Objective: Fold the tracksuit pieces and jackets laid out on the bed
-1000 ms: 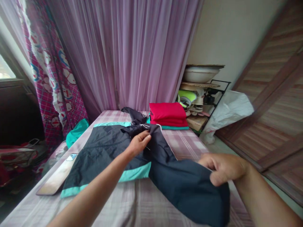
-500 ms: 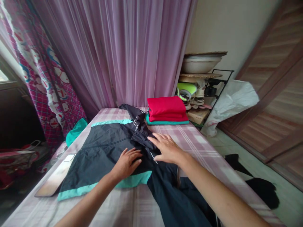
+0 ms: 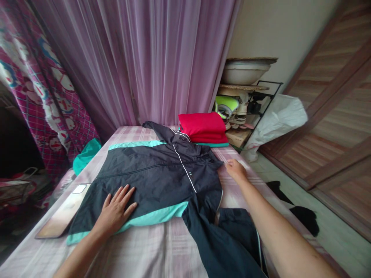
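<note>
A dark zip-up jacket (image 3: 156, 170) with turquoise side panels and white piping lies spread front up on the plaid-covered table (image 3: 139, 251). Its collar points right, one sleeve stretches to the back and the other toward me. My left hand (image 3: 117, 208) rests flat on the jacket's lower front, fingers spread. At the collar's tip, my right hand (image 3: 236, 169) is closed in a pinch on the jacket's edge. Just behind the collar sits a stack of folded red clothes (image 3: 203, 127) with a turquoise piece beneath. A phone (image 3: 62, 212) lies beside the jacket's hem at the left.
Purple curtains (image 3: 168, 58) hang behind the table. To the right, a rack (image 3: 269, 96) holds a basin (image 3: 245, 73) and shoes, with a white plastic bag (image 3: 278, 119) beside it. Black cloth (image 3: 304, 218) lies on the floor. Turquoise fabric (image 3: 87, 156) is at the left edge.
My right hand has moved right and closed on the collar, and the bunched upper part of the jacket is now spread flat. My left hand has slid left toward the hem.
</note>
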Tool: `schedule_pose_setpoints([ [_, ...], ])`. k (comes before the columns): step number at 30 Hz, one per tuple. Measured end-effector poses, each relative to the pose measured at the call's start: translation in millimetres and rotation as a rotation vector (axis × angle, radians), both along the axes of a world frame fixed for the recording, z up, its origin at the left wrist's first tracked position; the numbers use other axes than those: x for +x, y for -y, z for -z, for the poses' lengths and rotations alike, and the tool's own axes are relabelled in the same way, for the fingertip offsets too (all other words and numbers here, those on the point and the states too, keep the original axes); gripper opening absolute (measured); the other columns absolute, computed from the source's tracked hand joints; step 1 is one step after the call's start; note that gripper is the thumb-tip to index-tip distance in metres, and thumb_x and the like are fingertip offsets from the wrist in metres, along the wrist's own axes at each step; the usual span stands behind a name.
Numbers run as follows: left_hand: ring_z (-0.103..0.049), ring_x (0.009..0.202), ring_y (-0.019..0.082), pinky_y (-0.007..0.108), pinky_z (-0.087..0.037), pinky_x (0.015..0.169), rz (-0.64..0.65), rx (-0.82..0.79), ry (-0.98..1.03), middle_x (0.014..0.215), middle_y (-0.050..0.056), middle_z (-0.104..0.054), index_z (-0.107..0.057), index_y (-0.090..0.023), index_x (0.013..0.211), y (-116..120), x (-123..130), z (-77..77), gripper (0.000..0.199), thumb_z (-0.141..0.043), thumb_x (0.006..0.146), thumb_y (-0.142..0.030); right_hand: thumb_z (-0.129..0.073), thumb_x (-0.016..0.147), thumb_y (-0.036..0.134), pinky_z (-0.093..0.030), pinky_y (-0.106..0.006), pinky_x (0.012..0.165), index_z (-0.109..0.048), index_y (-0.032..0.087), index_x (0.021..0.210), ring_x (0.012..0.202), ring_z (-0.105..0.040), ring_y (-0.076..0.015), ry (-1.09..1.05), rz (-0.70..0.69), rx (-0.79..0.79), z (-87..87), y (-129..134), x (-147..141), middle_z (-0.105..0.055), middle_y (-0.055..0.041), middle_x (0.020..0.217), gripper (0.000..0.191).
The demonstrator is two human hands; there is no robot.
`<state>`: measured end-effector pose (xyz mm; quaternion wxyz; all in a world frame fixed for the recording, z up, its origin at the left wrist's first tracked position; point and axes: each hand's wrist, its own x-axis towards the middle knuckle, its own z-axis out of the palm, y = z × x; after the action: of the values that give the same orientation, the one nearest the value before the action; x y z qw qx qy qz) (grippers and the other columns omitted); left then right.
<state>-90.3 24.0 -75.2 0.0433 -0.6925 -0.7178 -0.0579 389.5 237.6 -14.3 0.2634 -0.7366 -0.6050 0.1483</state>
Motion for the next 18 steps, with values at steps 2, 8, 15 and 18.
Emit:
schedule_pose_setpoints([
  [2,-0.034,0.145,0.03,0.054,-0.027,0.116,-0.012,-0.023,-0.001,0.157,0.006,-0.04,-0.041,-0.032,0.149,-0.9,1.3,-3.2,0.061,-0.038,0.094,-0.058,-0.05,0.087,0.028,-0.053,-0.034,0.079,-0.071,0.021,0.107,0.091,-0.07,-0.0243,0.053,-0.057,0.07,-13.2,5.5,-22.3,-0.075,-0.01,0.103,0.03],
  [8,-0.03,0.147,0.032,0.056,-0.027,0.115,-0.071,-0.102,0.001,0.159,0.007,-0.035,-0.039,-0.029,0.151,10.9,3.2,-12.1,0.063,-0.038,0.094,-0.058,-0.043,0.095,0.04,-0.034,-0.042,0.112,-0.051,0.023,0.143,0.137,-0.044,-0.025,0.313,-0.593,0.273,-19.7,39.6,-91.6,-0.047,-0.0103,0.152,0.052],
  [15,-0.036,0.144,0.031,0.056,-0.032,0.113,-0.083,-0.102,0.029,0.155,0.008,-0.042,-0.046,-0.027,0.147,22.0,8.7,-22.8,0.059,-0.042,0.094,-0.053,-0.037,0.098,0.05,-0.014,-0.05,0.12,-0.037,0.023,0.153,0.149,-0.022,-0.0261,0.535,-0.67,-0.19,11.8,55.2,-103.0,-0.026,-0.0125,0.162,0.061],
  [18,-0.056,0.129,0.029,0.051,-0.042,0.107,-0.059,-0.072,0.067,0.142,0.009,-0.059,-0.06,-0.026,0.134,12.8,10.4,-41.3,0.053,-0.035,0.096,-0.053,-0.036,0.099,0.049,-0.019,-0.051,0.118,-0.042,0.021,0.15,0.147,-0.029,-0.0278,0.526,-0.669,-0.227,-4.7,51.8,-109.2,-0.032,-0.0147,0.159,0.059],
])
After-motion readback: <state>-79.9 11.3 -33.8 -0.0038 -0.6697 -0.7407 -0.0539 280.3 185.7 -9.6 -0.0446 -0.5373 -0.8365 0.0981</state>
